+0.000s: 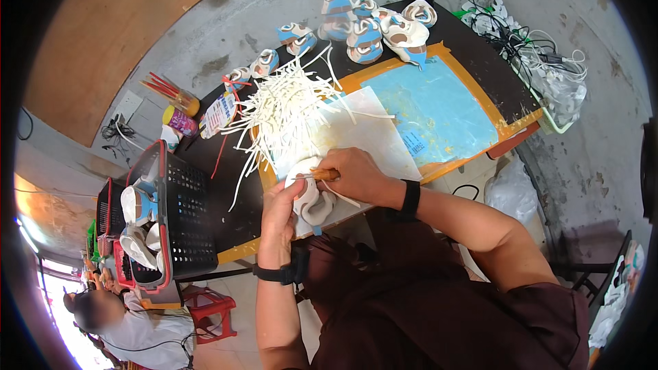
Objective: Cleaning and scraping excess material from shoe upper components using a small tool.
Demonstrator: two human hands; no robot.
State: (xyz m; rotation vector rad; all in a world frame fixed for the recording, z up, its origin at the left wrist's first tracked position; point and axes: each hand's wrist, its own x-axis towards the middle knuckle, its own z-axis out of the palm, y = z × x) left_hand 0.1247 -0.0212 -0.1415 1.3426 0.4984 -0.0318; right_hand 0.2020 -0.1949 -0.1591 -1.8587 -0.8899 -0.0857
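A white shoe upper with brown and blue patches (317,211) lies on the white sheet (373,123) at the table's near edge. My left hand (277,209) is closed on its left side, thumb near the opening. My right hand (356,173) grips the orange-brown wooden handle of a thin metal tool (325,175), whose shaft points left across the upper toward my left thumb. The tip's exact contact is too small to make out. One white cord (340,194) trails from under my right hand. Just beyond both hands spreads a heap of white cords (291,106).
Several similar shoe uppers (363,40) stand along the table's back. A blue sheet edged with orange tape (445,106) covers the right side. Left are a black basket (188,212) holding uppers and a jar of red sticks (184,101). Another person (147,332) sits at lower left.
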